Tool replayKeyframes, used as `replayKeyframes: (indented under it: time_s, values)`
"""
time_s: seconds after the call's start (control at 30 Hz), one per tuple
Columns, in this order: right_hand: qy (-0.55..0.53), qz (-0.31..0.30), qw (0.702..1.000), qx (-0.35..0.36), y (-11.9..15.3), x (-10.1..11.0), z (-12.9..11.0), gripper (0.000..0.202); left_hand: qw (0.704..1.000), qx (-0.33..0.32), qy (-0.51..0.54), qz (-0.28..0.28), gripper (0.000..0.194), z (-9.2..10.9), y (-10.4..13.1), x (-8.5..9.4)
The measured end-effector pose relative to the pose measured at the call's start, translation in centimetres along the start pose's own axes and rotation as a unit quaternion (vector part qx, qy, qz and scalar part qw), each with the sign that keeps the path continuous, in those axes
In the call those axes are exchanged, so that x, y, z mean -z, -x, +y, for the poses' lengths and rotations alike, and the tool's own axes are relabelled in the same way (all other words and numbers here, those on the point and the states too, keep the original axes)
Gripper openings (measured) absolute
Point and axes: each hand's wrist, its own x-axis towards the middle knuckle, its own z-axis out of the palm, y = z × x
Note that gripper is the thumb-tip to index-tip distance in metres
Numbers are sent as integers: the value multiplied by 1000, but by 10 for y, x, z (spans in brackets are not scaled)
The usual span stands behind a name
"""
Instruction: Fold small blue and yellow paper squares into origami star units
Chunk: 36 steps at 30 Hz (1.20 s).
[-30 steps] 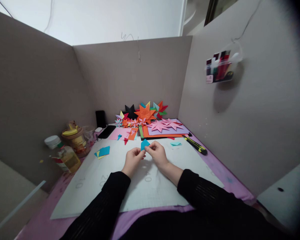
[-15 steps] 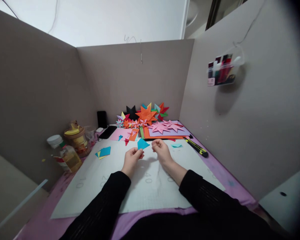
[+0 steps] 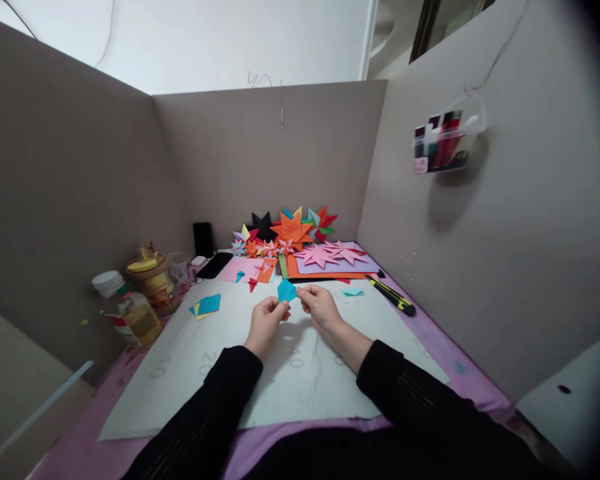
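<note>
A small folded blue paper [image 3: 287, 290] is held up over the white sheet [image 3: 180, 387]. My left hand [image 3: 268, 321] pinches its lower edge between thumb and fingers. My right hand [image 3: 322, 307] has its fingertips closed on the paper's right corner. Left of my hands lie loose blue [image 3: 209, 304] and yellow paper squares. Small red [image 3: 253, 285] and blue folded bits rest beyond my left hand, and a light teal folded piece [image 3: 353, 292] lies to the right of my right hand.
Colourful paper stars [image 3: 293, 230] stand at the back, with pink stars [image 3: 320, 255] on stacked paper. A yellow-black cutter [image 3: 393, 295] lies right. At left are a bottle [image 3: 137, 317], a jar [image 3: 155, 283] and a phone [image 3: 215, 265]. Grey partitions surround the table.
My right hand has moved left and now touches the blue paper's right corner. The blue paper has turned slightly in my left hand.
</note>
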Motion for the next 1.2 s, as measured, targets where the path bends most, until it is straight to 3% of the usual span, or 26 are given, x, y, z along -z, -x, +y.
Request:
replayKeyframes:
  time_s: [0.13, 0.27, 0.53, 0.73, 1.1, 1.2]
  values:
    - [25, 21, 997, 70, -2, 8, -7, 26, 1000, -2, -14, 19, 26, 0, -2, 6]
    - [123, -58, 980, 142, 3, 11, -16, 15, 998, -24, -55, -1, 25, 2, -2, 8]
    - [91, -102, 987, 82, 2, 12, -13, 15, 994, -35, -92, -37, 25, 5, -1, 7]
    - [98, -61, 992, 44, 4, 11, -12, 19, 993, -39, -101, -41, 25, 3, 2, 4]
    - [136, -58, 987, 61, 6, 8, -5, 20, 993, -34, -110, -39, 27, -1, 1, 0]
    - [97, -50, 992, 68, 6, 4, -2, 19, 996, -24, -84, -30, 26, 1, 1, 0]
